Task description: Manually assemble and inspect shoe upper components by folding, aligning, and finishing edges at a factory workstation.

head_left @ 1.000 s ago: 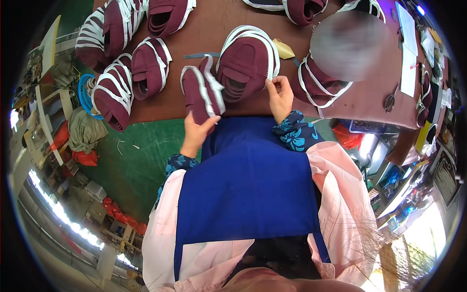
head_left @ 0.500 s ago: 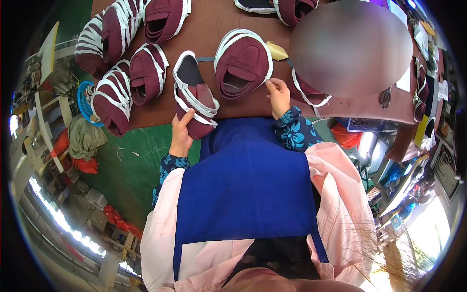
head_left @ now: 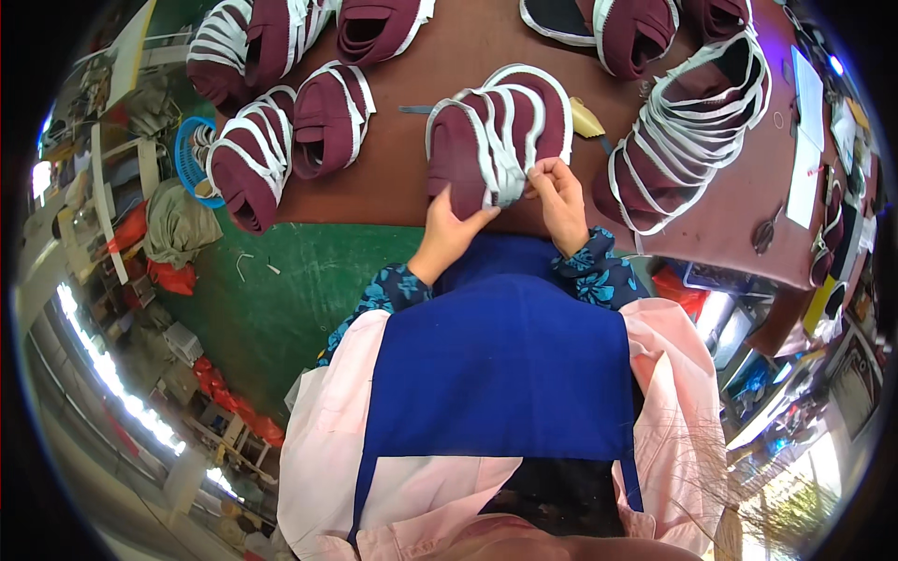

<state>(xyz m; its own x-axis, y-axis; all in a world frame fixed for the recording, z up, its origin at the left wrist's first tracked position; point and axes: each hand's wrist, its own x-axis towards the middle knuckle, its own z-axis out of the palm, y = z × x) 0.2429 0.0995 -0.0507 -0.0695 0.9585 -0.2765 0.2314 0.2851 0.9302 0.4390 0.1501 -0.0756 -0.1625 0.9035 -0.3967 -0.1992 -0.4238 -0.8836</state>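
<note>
Maroon shoe uppers (head_left: 456,150) with white edging stand nested together at the middle of the table's near edge. My left hand (head_left: 447,232) grips the front one from its near left side, thumb across the maroon fabric. At the right end of the white edging, my right hand (head_left: 561,204) has its fingers pinched together on the border. Its fingertips partly hide what they hold. Behind, the rearmost upper (head_left: 558,112) of the bunch shows its rounded white rim.
Brown table (head_left: 402,168) carries more nested uppers (head_left: 251,154) at left and a long stack (head_left: 687,140) at right. Beyond the bunch lies a yellow tape roll (head_left: 586,120). Black-handled scissors (head_left: 767,232) lie at right. A blue basket (head_left: 192,159) stands beside the left edge.
My left hand has carried its shoe upper rightward to the one at the middle, and they now sit together. The right hand stays at the edging. The view has shifted, uncovering the right-hand stack.
</note>
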